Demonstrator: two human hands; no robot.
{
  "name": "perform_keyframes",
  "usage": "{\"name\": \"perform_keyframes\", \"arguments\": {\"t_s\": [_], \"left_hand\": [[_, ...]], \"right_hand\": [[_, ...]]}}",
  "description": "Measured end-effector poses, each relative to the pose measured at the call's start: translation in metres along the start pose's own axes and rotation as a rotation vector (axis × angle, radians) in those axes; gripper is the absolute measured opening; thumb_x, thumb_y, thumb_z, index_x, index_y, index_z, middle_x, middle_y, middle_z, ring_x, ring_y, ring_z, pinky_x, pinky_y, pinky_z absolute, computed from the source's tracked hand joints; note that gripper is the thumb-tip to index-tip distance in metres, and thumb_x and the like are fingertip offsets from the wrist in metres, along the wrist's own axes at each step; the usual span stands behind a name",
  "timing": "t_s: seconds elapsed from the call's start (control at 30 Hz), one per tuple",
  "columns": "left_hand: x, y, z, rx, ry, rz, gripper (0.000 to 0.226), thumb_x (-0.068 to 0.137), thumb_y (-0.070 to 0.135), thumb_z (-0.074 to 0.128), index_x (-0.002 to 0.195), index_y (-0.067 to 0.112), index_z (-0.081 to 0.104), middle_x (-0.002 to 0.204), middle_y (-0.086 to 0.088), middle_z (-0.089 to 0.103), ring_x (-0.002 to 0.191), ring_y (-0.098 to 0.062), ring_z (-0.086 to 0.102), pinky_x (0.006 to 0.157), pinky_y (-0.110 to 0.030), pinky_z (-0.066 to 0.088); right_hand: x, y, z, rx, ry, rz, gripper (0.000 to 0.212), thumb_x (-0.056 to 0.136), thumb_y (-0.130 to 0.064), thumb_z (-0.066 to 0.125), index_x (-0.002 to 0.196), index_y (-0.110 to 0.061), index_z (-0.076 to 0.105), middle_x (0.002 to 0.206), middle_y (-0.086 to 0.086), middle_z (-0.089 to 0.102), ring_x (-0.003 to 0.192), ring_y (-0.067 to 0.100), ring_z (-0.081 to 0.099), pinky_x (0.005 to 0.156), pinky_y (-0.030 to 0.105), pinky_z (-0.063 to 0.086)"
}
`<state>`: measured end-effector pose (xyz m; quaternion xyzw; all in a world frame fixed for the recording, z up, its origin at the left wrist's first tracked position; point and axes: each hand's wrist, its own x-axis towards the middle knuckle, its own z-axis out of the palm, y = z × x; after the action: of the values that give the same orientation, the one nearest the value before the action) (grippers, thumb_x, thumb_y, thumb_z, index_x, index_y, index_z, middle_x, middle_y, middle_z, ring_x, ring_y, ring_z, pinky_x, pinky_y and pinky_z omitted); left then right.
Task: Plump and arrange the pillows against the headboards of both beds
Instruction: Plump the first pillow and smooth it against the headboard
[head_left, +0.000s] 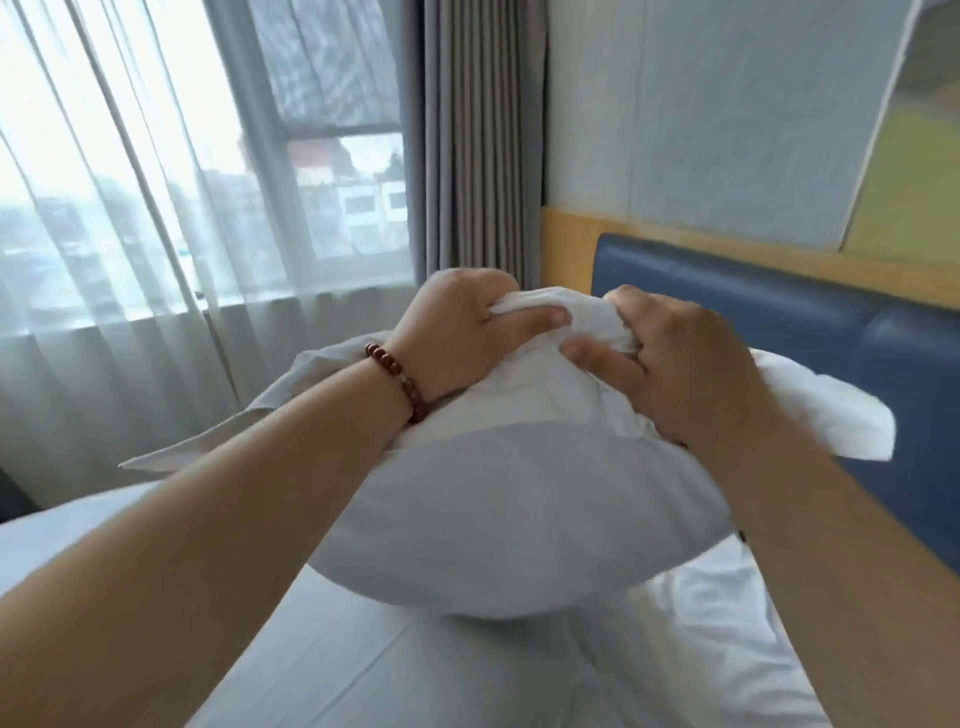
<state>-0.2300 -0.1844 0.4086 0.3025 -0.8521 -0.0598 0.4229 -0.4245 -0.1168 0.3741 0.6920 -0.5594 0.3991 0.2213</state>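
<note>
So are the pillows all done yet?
Not yet. Done: nothing visible; no pillow sits against the blue headboard. In hand: the left hand and right hand both grip the top of one white pillow over the bed sheet. Left: setting it at the headboard; the other bed is out of view.
</note>
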Motion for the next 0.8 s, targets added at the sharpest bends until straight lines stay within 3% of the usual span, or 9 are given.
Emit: {"name": "perform_keyframes", "arguments": {"t_s": [0.1, 0.23, 0.37, 0.5, 0.57, 0.67, 0.8], "left_hand": [[0.019, 0.009, 0.007, -0.123, -0.068, 0.034, 0.055, 0.079, 0.053, 0.071, 0.062, 0.003, 0.052, 0.057, 0.003, 0.044, 0.051, -0.006, 0.039, 0.050, -0.021, 0.034], [0.030, 0.001, 0.057, -0.116, -0.290, -0.012, 0.055, 0.079, 0.061, 0.066, 0.073, 0.007, 0.060, 0.064, 0.000, 0.055, 0.061, -0.014, 0.052, 0.062, -0.030, 0.044], [0.019, -0.010, 0.106, 0.119, -0.511, -0.034, 0.050, 0.083, 0.070, 0.052, 0.082, 0.020, 0.059, 0.085, 0.001, 0.062, 0.086, -0.022, 0.059, 0.079, -0.037, 0.048], [-0.004, -0.014, 0.106, 0.401, -0.458, 0.197, 0.072, 0.084, 0.076, 0.017, 0.121, 0.027, 0.055, 0.122, 0.004, 0.058, 0.117, -0.022, 0.051, 0.100, -0.041, 0.038], [-0.022, -0.017, 0.099, 0.430, -0.380, 0.281, 0.083, 0.081, 0.081, 0.011, 0.136, 0.029, 0.046, 0.133, 0.007, 0.052, 0.126, -0.019, 0.046, 0.104, -0.039, 0.033], [-0.035, -0.020, 0.107, 0.565, -0.436, 0.277, 0.104, 0.070, 0.091, 0.008, 0.149, 0.025, 0.030, 0.147, 0.007, 0.041, 0.136, -0.019, 0.038, 0.110, -0.038, 0.026], [-0.014, -0.032, 0.134, 0.653, -0.478, 0.227, 0.111, 0.066, 0.093, 0.005, 0.149, 0.023, 0.027, 0.149, 0.003, 0.042, 0.135, -0.021, 0.041, 0.109, -0.039, 0.027]], "right_hand": [[0.005, 0.009, -0.032, 0.012, -0.084, 0.074, 0.063, 0.072, -0.086, 0.033, 0.081, -0.027, 0.053, 0.061, -0.011, 0.047, 0.063, 0.016, 0.048, 0.057, 0.034, 0.034], [-0.025, 0.033, -0.026, -0.119, -0.234, 0.300, 0.054, 0.077, -0.080, 0.044, 0.076, -0.026, 0.048, 0.069, -0.009, 0.054, 0.075, 0.022, 0.056, 0.059, 0.035, 0.038], [-0.076, 0.054, 0.009, -0.139, -0.267, 0.492, 0.070, 0.072, -0.088, 0.038, 0.090, -0.023, 0.056, 0.080, -0.004, 0.062, 0.081, 0.024, 0.059, 0.070, 0.039, 0.049], [-0.098, 0.070, 0.016, -0.090, -0.291, 0.630, 0.059, 0.078, -0.080, 0.045, 0.089, -0.022, 0.054, 0.081, -0.004, 0.061, 0.079, 0.022, 0.058, 0.069, 0.038, 0.049], [-0.101, 0.079, 0.017, -0.080, -0.297, 0.637, 0.059, 0.078, -0.081, 0.045, 0.092, -0.025, 0.055, 0.087, -0.005, 0.062, 0.083, 0.021, 0.058, 0.071, 0.037, 0.048], [-0.101, 0.084, 0.027, -0.141, -0.294, 0.564, 0.068, 0.077, -0.084, 0.035, 0.107, -0.028, 0.059, 0.102, -0.003, 0.062, 0.097, 0.024, 0.056, 0.082, 0.039, 0.043], [-0.104, 0.084, 0.040, -0.165, -0.148, 0.374, 0.076, 0.081, -0.078, 0.026, 0.132, -0.029, 0.055, 0.119, 0.000, 0.060, 0.107, 0.028, 0.055, 0.088, 0.042, 0.040]]}}
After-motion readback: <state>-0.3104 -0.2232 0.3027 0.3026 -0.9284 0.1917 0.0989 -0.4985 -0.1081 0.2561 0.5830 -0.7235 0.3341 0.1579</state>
